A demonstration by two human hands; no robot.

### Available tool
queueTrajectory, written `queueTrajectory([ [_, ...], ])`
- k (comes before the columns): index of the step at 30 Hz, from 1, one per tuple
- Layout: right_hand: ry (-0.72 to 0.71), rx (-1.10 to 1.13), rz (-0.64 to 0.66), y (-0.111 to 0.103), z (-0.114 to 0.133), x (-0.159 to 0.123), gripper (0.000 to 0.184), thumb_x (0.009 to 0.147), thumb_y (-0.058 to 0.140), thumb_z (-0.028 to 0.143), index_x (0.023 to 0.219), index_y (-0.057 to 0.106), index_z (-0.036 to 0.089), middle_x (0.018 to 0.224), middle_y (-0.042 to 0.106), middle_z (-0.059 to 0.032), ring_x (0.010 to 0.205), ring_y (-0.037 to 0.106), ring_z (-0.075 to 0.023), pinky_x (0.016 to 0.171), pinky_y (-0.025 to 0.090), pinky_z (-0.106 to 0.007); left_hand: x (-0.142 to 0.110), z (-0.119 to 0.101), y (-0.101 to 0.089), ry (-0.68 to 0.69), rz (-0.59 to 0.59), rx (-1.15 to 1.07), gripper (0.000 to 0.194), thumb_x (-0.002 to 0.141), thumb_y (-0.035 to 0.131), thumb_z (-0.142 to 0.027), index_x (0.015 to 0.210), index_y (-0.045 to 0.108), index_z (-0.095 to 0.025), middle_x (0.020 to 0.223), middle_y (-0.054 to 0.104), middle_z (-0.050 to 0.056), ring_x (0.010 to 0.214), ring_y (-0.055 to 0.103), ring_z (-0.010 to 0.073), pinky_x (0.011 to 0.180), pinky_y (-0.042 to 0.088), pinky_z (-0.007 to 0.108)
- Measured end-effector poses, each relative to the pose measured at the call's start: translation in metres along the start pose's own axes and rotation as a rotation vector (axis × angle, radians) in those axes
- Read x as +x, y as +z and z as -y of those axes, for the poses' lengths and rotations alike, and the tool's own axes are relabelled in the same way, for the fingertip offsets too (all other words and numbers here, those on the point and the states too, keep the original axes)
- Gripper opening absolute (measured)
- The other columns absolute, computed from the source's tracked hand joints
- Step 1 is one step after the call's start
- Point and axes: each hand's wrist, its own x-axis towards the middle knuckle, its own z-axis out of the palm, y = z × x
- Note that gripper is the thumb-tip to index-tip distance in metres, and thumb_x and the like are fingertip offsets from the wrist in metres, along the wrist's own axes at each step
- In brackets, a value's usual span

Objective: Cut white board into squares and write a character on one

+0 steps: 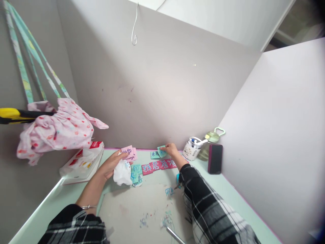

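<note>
My right hand (173, 150) reaches to the back of the desk, fingers pinched on a small teal card (161, 152) with a blue character. A second teal card (154, 155) lies beside it. My left hand (110, 165) is closed around a crumpled white tissue (122, 173), its fingertips near pink cards (132, 155) with dark characters. Between my hands runs a row of red cards (155, 165) with pale blue characters. More teal cards (136, 171) lie just right of the tissue, partly overlapping.
A grey board (127, 210) with blue scraps covers the desk front; a metal tool (175, 234) lies on it. At right stand a pen cup (191, 149), a green bottle (212, 137) and a phone (215, 159). A tissue pack (81, 164) and hanging pink bag (61, 125) occupy the left.
</note>
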Motion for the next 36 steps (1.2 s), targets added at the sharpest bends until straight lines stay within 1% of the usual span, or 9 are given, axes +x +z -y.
queueTrajectory([
  [3,0.004,-0.122,0.073,0.013,0.012,-0.01,0.031,0.095,0.063,0.035,0.119,0.062,0.016,0.12,0.063,-0.0073,0.101,0.065,-0.0237,0.084,0.056,-0.042,-0.001,-0.002,0.003,0.011,0.02,0.016,0.051,0.066,0.086,-0.024,0.109,0.058,-0.017,0.094,0.077,0.01,0.077,0.076,0.0272,0.055,0.059,0.028],
  [7,-0.041,-0.225,0.106,0.03,0.028,-0.025,0.031,0.095,0.063,0.033,0.122,0.06,0.017,0.123,0.062,-0.0089,0.106,0.063,-0.0236,0.089,0.054,-0.045,0.0,-0.003,0.002,0.038,0.033,0.032,0.055,0.067,0.085,-0.024,0.114,0.057,-0.018,0.1,0.077,0.011,0.083,0.076,0.0271,0.06,0.059,0.027],
  [14,-0.102,-0.217,0.181,0.033,0.042,-0.025,0.03,0.095,0.063,0.035,0.119,0.062,0.016,0.12,0.063,-0.0072,0.102,0.065,-0.024,0.086,0.056,-0.043,0.003,-0.002,-0.004,0.03,0.066,0.069,0.061,0.064,0.087,-0.027,0.117,0.059,-0.017,0.098,0.077,0.011,0.075,0.075,0.025,0.057,0.058,0.028],
  [20,-0.154,-0.032,0.153,0.043,0.042,-0.038,0.029,0.095,0.063,0.033,0.119,0.061,0.016,0.121,0.062,-0.0085,0.103,0.064,-0.0225,0.086,0.055,-0.043,0.004,-0.002,-0.003,0.022,0.069,0.126,0.064,0.064,0.086,-0.029,0.119,0.057,-0.017,0.097,0.075,0.011,0.067,0.073,0.0219,0.058,0.058,0.031],
  [23,-0.162,0.148,0.141,0.041,0.049,-0.043,0.029,0.095,0.063,0.032,0.119,0.061,0.016,0.121,0.062,-0.0084,0.102,0.064,-0.0224,0.085,0.056,-0.043,0.004,-0.002,-0.005,0.047,0.056,0.176,0.059,0.064,0.085,-0.032,0.115,0.059,-0.016,0.094,0.075,0.01,0.062,0.07,0.0187,0.058,0.056,0.029],
  [26,-0.152,0.376,0.188,0.038,0.062,-0.046,0.028,0.097,0.061,0.034,0.118,0.061,0.015,0.116,0.064,-0.0077,0.096,0.065,-0.0205,0.081,0.057,-0.04,0.007,-0.001,-0.002,0.095,0.023,0.25,0.057,0.064,0.084,-0.036,0.112,0.06,-0.016,0.084,0.073,0.006,0.056,0.065,0.0168,0.056,0.053,0.029],
  [29,-0.137,0.59,0.264,0.038,0.075,-0.058,0.024,0.098,0.06,0.036,0.108,0.063,0.014,0.102,0.067,-0.0049,0.083,0.066,-0.0164,0.073,0.057,-0.034,0.01,0.001,0.011,0.185,-0.023,0.357,0.047,0.064,0.082,-0.037,0.102,0.063,-0.017,0.078,0.071,0.002,0.059,0.062,0.017,0.056,0.048,0.026],
  [32,-0.114,0.76,0.307,0.033,0.083,-0.078,0.026,0.096,0.061,0.041,0.093,0.062,0.015,0.08,0.064,0.0013,0.066,0.062,-0.0119,0.064,0.054,-0.027,0.008,0.0,0.036,0.295,-0.066,0.485,0.034,0.063,0.081,-0.03,0.093,0.066,-0.019,0.078,0.069,0.0,0.07,0.061,0.0186,0.061,0.043,0.024],
  [36,-0.08,0.902,0.428,-0.005,0.076,-0.114,0.043,0.081,0.07,0.059,0.09,0.06,0.018,0.071,0.062,0.0038,0.063,0.06,-0.0124,0.063,0.054,-0.028,-0.01,-0.011,0.07,0.358,-0.021,0.623,0.027,0.067,0.076,-0.028,0.093,0.07,-0.021,0.076,0.067,-0.001,0.072,0.059,0.0203,0.062,0.038,0.024],
])
